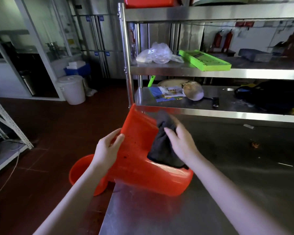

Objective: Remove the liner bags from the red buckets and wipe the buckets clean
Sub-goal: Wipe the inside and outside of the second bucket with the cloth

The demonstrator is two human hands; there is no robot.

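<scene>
On steel table (227, 187), left-hand grip (107, 150) holding tilted red bucket (139, 168), right-hand grip (182, 143) clutching dark cloth (160, 150) inside

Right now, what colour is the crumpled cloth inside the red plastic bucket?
The crumpled cloth is dark grey; head view.

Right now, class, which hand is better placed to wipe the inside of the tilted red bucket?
The right hand: it holds the dark cloth in the mouth of the red bucket. The left hand grips the bucket's side, steadying it on the steel table.

Cloth (161, 146) inside bucket (136, 163) (another bucket (80, 170) to its left)
</scene>
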